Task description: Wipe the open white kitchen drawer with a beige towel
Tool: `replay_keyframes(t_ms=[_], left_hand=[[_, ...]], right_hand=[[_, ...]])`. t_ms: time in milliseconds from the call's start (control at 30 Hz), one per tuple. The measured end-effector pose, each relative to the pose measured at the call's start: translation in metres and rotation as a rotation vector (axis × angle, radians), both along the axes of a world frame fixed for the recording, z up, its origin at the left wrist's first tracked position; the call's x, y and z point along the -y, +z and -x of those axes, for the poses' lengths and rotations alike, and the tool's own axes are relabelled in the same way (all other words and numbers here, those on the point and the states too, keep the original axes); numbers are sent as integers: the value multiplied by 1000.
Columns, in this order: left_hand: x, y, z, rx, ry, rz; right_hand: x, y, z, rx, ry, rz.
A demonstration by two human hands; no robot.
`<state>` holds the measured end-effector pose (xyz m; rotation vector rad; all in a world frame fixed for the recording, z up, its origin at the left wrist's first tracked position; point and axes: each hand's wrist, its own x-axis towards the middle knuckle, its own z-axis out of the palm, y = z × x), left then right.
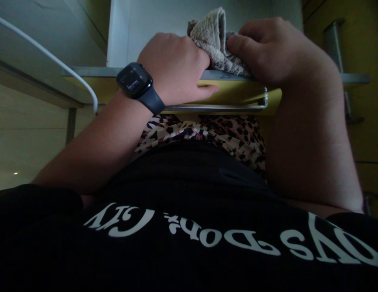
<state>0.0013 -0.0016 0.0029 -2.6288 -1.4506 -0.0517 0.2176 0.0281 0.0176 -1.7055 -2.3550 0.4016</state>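
Observation:
A crumpled, greyish-beige terry cloth (211, 38) is bunched up over the front edge of an open drawer (91, 72). My right hand (264, 50) grips the cloth from the right, its thumb pressed on the fabric and the other fingers mostly hidden. From the left my left hand (175, 69) reaches over the drawer's edge, with its fingers curled down at the cloth and the thumb pointing right along the yellow drawer front. Those curled fingertips are out of sight. A dark smartwatch (134, 80) sits on my left wrist.
The drawer's pale inside (164, 18) lies beyond my hands. A metal handle (216, 108) runs along its front, close to my body. At the left hangs a white cable (51, 54). Another cabinet handle (335, 40) stands out on the right.

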Motion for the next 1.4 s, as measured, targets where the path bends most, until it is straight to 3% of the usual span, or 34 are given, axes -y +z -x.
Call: replay_keyframes(t_ms=[1400], left_hand=[[2, 2, 0, 20, 3, 9]], right_hand=[[1, 3, 2, -1, 9, 17]])
